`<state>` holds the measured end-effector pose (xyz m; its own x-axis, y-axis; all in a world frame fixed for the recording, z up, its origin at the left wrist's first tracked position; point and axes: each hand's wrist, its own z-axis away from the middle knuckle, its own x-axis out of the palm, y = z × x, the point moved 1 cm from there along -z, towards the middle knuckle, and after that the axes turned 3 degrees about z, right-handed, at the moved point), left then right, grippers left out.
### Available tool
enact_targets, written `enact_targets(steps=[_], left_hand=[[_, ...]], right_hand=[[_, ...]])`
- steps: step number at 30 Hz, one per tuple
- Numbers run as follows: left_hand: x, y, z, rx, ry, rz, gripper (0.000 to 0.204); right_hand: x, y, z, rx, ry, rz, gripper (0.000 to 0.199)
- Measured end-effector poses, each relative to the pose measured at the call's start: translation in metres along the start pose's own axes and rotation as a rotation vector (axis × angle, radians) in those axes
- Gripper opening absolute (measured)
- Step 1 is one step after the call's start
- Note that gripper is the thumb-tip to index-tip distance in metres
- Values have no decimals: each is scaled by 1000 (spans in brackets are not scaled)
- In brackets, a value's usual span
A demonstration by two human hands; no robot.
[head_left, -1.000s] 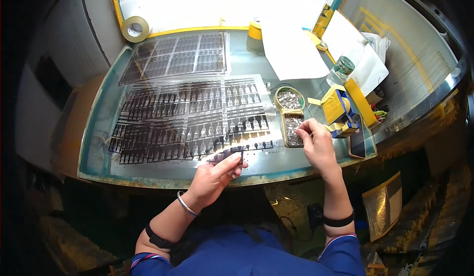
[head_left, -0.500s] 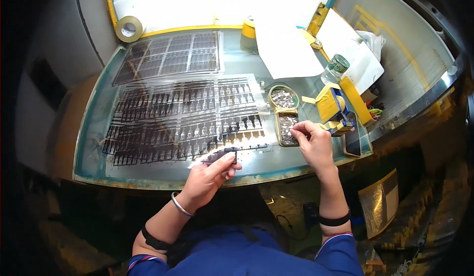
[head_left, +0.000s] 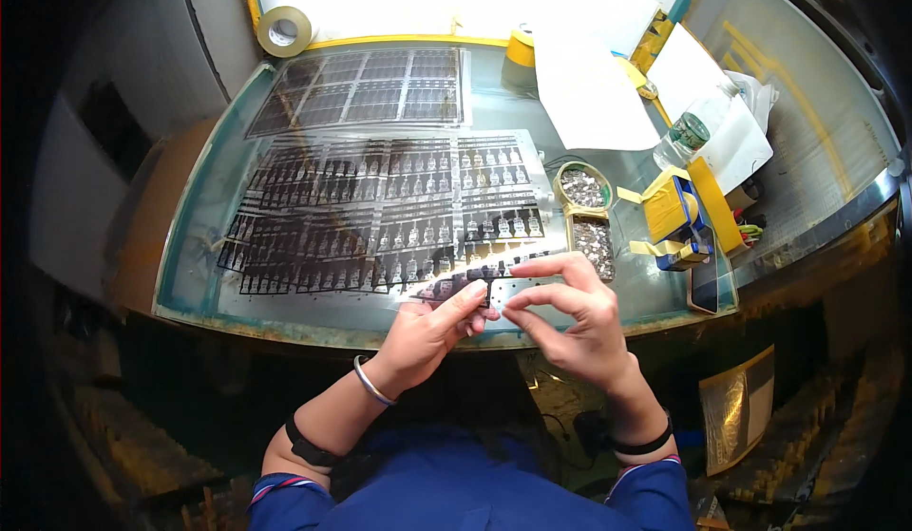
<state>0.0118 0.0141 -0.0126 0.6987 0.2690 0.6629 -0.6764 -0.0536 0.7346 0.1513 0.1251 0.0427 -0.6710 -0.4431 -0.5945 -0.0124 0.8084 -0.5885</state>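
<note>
My left hand holds a small dark patterned film strip between thumb and fingers, over the table's near edge. Just right of that strip is my right hand. Its thumb and one finger come together in a pinch, while another finger stretches out above them. Whatever the pinch may hold is too small to make out. Under and beyond my hands lie overlapping dark film sheets with rows of clear shapes. To the right, two small joined tubs contain silvery flakes, the nearer tub partly behind my right hand.
A second dark gridded sheet lies farther back. Tape rolls stand at the far left. On the right are a yellow-and-blue tape dispenser, a clear bottle, a phone and white paper.
My right hand has moved left from the nearer tub of flakes to beside the film strip. My left hand keeps hold of the strip. The whole view has shifted slightly.
</note>
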Motion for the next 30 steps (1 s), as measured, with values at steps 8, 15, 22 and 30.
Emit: enact_targets(steps=[8, 15, 22, 30], left_hand=[[1, -1, 0, 40, 17, 15, 16], [0, -1, -1, 7, 0, 35, 17], [0, -1, -1, 24, -20, 22, 18], [10, 3, 1, 18, 25, 65, 18]], right_hand=[[9, 0, -1, -32, -50, 118, 14], [6, -3, 10, -109, -53, 206, 21], [14, 4, 14, -221, 41, 329, 18], [13, -2, 11, -186, 121, 292, 14]])
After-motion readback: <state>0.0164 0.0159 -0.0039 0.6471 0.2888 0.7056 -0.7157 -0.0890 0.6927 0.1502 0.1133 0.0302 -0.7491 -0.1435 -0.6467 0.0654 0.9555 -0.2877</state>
